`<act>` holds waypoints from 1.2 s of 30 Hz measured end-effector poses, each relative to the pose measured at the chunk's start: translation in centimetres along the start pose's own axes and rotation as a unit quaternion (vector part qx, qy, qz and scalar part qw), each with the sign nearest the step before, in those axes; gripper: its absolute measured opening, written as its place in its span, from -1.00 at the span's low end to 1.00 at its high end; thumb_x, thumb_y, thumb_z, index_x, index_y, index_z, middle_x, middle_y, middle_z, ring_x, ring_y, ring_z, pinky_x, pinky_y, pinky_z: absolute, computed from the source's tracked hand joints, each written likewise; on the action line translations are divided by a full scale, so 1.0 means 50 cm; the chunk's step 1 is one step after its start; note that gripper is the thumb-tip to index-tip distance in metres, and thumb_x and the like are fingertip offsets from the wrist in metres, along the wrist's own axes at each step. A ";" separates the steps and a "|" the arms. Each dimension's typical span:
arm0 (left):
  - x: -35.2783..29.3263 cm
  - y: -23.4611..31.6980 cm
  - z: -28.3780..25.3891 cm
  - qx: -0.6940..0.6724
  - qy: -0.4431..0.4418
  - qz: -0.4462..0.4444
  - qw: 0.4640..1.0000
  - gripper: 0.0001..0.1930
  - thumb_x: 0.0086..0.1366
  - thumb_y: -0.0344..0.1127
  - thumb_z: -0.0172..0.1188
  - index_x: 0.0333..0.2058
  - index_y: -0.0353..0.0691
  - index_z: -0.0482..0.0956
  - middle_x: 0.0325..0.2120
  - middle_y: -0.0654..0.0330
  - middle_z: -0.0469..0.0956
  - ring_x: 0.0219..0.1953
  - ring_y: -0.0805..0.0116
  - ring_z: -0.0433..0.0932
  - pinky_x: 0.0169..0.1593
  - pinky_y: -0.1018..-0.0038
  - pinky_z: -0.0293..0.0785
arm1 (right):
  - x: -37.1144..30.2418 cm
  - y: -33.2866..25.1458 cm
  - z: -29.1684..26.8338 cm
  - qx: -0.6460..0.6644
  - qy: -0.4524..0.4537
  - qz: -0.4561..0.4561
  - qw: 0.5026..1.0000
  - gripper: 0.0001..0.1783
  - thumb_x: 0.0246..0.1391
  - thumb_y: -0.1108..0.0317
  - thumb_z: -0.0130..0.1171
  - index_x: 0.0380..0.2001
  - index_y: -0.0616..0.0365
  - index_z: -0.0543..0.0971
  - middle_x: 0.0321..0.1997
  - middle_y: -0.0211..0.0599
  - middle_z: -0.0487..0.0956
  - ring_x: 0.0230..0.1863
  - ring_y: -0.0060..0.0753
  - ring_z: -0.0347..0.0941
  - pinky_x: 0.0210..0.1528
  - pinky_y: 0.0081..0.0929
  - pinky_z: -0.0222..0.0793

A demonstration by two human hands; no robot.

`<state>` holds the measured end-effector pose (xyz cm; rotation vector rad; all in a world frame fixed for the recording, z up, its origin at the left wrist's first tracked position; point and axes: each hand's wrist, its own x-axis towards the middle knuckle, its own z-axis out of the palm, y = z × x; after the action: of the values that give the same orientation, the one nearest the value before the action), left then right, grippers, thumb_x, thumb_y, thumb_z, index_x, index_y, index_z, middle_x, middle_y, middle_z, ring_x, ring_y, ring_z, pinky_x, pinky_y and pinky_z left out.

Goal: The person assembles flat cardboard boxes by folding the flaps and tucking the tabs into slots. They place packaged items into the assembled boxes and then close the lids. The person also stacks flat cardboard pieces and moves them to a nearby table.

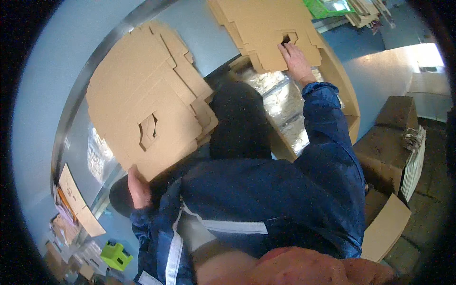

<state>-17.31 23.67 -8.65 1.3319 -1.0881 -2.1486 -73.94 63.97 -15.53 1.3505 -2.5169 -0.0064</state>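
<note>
One carton-blank stack [128, 90] meets the left hand [139, 190], closure unclear; right hand [298, 62], fingers loosely extended over another stack [266, 33], apparently mid-handling, needs firmer purchase to lift.

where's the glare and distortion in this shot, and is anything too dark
Head view: fisheye bends the metal rim at left, black at the corners; head view: glare on the shiny packs, and a blown-out patch at upper right; head view: brown boxes in shade, dim but visible; head view: left cardboard evenly lit.
</note>
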 end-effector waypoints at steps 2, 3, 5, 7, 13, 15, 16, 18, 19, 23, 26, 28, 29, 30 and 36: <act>-0.004 -0.002 -0.021 0.008 0.024 -0.009 1.000 -0.58 0.45 -0.16 0.02 0.13 -0.33 0.39 0.06 0.18 0.50 0.09 0.29 0.47 0.22 0.38 0.32 | 0.004 -0.005 0.010 0.039 0.016 0.006 0.999 -0.37 0.13 0.52 -0.04 0.32 0.09 0.28 0.29 0.04 0.38 0.36 0.09 0.25 0.42 -0.13 0.16; 0.003 -0.010 -0.030 0.003 0.031 -0.012 0.999 -0.58 0.45 -0.15 0.02 0.13 -0.33 0.40 0.06 0.19 0.50 0.08 0.30 0.47 0.22 0.39 0.32 | 0.021 -0.004 -0.013 0.052 0.019 -0.002 0.998 -0.36 0.10 0.56 -0.03 0.30 0.07 0.33 0.30 0.03 0.39 0.34 0.05 0.29 0.39 -0.15 0.21; 0.004 -0.010 -0.057 0.018 0.064 -0.004 0.998 -0.57 0.45 -0.15 0.02 0.13 -0.33 0.40 0.07 0.17 0.50 0.12 0.30 0.45 0.24 0.40 0.29 | 0.055 0.024 -0.089 0.096 0.087 -0.073 0.989 -0.26 -0.09 0.60 0.15 0.27 0.10 0.38 0.22 -0.01 0.47 0.25 0.04 0.38 0.32 -0.20 0.29; -0.002 -0.028 -0.066 0.026 0.078 -0.004 0.997 -0.57 0.45 -0.15 0.02 0.14 -0.33 0.40 0.09 0.15 0.50 0.14 0.29 0.44 0.25 0.39 0.27 | 0.086 0.054 -0.221 0.133 0.130 -0.055 0.981 -0.29 -0.11 0.60 0.24 0.22 0.11 0.44 0.11 -0.08 0.56 0.14 -0.03 0.48 0.21 -0.28 0.39; -0.010 -0.027 0.009 -0.006 -0.021 0.068 0.997 -0.47 0.46 -0.08 0.00 0.25 -0.30 0.31 0.18 0.12 0.45 0.20 0.23 0.44 0.27 0.32 0.32 | 0.112 0.081 -0.620 0.527 0.285 0.277 0.751 -0.54 0.23 0.42 0.19 0.16 0.32 0.45 0.05 -0.19 0.60 0.07 -0.34 0.53 0.06 -0.40 0.48; 0.008 -0.039 -0.023 -0.010 -0.031 0.088 0.996 -0.49 0.45 -0.12 0.00 0.25 -0.30 0.31 0.18 0.13 0.46 0.20 0.23 0.45 0.27 0.30 0.33 | 0.113 0.076 -0.622 0.613 0.392 0.197 0.657 -0.49 0.20 0.49 0.19 0.20 0.37 0.36 0.19 -0.07 0.49 0.14 -0.19 0.49 0.15 -0.29 0.48; 0.013 -0.044 -0.010 -0.010 -0.040 0.090 0.995 -0.49 0.44 -0.13 0.00 0.24 -0.30 0.31 0.17 0.14 0.46 0.19 0.22 0.45 0.27 0.30 0.33 | 0.109 0.072 -0.625 0.643 0.440 0.158 0.606 -0.45 0.18 0.53 0.19 0.22 0.35 0.32 0.23 -0.07 0.45 0.16 -0.14 0.48 0.15 -0.23 0.49; 0.012 -0.043 -0.022 -0.033 -0.024 0.070 0.997 -0.53 0.42 -0.15 0.01 0.20 -0.29 0.36 0.14 0.13 0.49 0.19 0.20 0.46 0.25 0.28 0.34 | 0.118 0.028 -0.624 0.720 0.434 0.193 0.506 -0.47 0.23 0.55 0.11 0.26 0.28 0.33 0.27 -0.08 0.44 0.25 -0.14 0.40 0.32 -0.21 0.37; 0.008 -0.039 -0.029 -0.043 -0.010 0.055 0.997 -0.55 0.40 -0.17 0.02 0.17 -0.29 0.38 0.11 0.13 0.50 0.15 0.19 0.47 0.21 0.26 0.38 | 0.130 0.001 -0.627 0.771 0.421 0.166 0.447 -0.46 0.22 0.56 0.12 0.27 0.27 0.32 0.25 -0.08 0.45 0.26 -0.14 0.39 0.31 -0.16 0.38; -0.025 -0.011 -0.052 -0.022 -0.056 0.073 0.996 -0.52 0.39 -0.10 0.09 0.19 -0.22 0.36 0.03 0.17 0.52 0.00 0.23 0.52 0.05 0.25 0.43 | 0.168 -0.084 -0.641 0.809 0.422 0.103 0.396 -0.51 0.24 0.51 0.11 0.23 0.29 0.36 0.23 -0.02 0.47 0.22 -0.09 0.44 0.28 -0.10 0.41; -0.070 -0.010 -0.098 0.000 0.031 0.087 0.996 -0.51 0.38 -0.05 0.13 0.19 -0.15 0.37 -0.04 0.20 0.52 -0.12 0.31 0.52 -0.04 0.32 0.44 | 0.211 -0.148 -0.660 0.839 0.388 0.057 0.378 -0.52 0.24 0.50 0.11 0.22 0.33 0.37 0.21 0.00 0.50 0.21 -0.04 0.46 0.29 -0.07 0.39; -0.093 -0.012 -0.122 -0.034 0.041 0.081 0.995 -0.52 0.38 -0.04 0.15 0.18 -0.11 0.37 -0.07 0.20 0.52 -0.19 0.36 0.50 -0.11 0.38 0.45 | 0.241 -0.196 -0.662 0.839 0.387 0.058 0.378 -0.52 0.24 0.49 0.10 0.21 0.37 0.37 0.19 0.02 0.52 0.21 -0.02 0.46 0.30 -0.05 0.38; -0.096 -0.015 -0.134 -0.042 0.047 0.075 0.995 -0.52 0.39 -0.04 0.15 0.17 -0.11 0.37 -0.07 0.19 0.51 -0.18 0.36 0.50 -0.11 0.38 0.45 | 0.255 -0.212 -0.664 0.849 0.380 0.056 0.363 -0.52 0.24 0.49 0.10 0.21 0.38 0.37 0.18 0.03 0.52 0.21 -0.01 0.45 0.30 -0.05 0.38; -0.106 -0.014 -0.144 -0.047 0.054 0.070 0.995 -0.52 0.39 -0.04 0.15 0.17 -0.11 0.37 -0.06 0.18 0.51 -0.18 0.35 0.51 -0.10 0.37 0.46 | 0.263 -0.225 -0.658 0.859 0.374 0.056 0.345 -0.52 0.24 0.49 0.10 0.21 0.39 0.37 0.18 0.03 0.52 0.21 -0.01 0.45 0.30 -0.05 0.38; -0.127 -0.003 -0.138 -0.063 0.056 0.094 0.992 -0.53 0.38 -0.07 0.16 0.15 -0.17 0.37 -0.09 0.16 0.51 -0.17 0.34 0.51 -0.12 0.42 0.47 | 0.274 -0.235 -0.631 0.886 0.333 0.044 0.319 -0.52 0.24 0.50 0.09 0.22 0.38 0.36 0.21 0.02 0.49 0.22 -0.02 0.45 0.30 -0.08 0.38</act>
<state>-8.24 25.14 -6.80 1.2248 -0.9752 -1.9484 -63.62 50.27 16.50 0.7879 -0.8385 3.0932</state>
